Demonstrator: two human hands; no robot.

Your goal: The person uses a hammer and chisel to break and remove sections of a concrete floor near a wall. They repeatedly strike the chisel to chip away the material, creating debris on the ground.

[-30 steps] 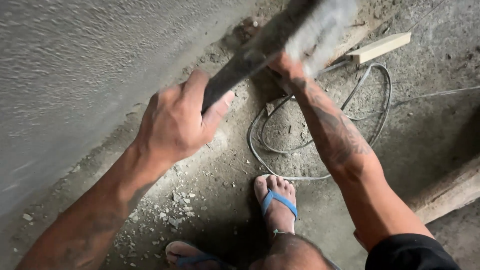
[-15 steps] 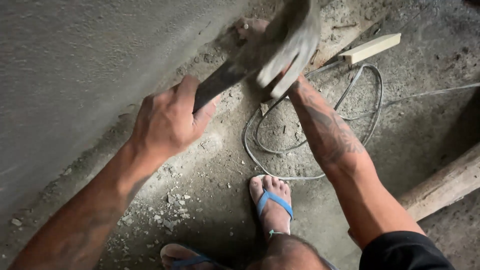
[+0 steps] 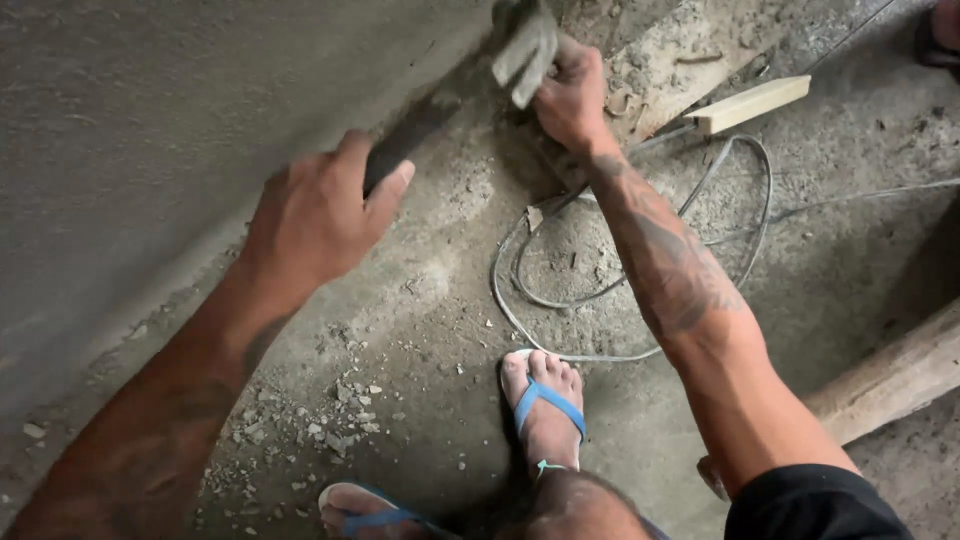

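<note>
While clamped by left hand (image 3: 315,215) and right hand (image 3: 570,95), dark bar (image 3: 405,140) swung lower along grey wall (image 3: 150,150), scraping onward

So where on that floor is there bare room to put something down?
Barest: the floor patch between the wire loop and the timber on the right. Crowded: rubble by the wall, the sandalled foot, and wood scraps near the right hand.
</note>
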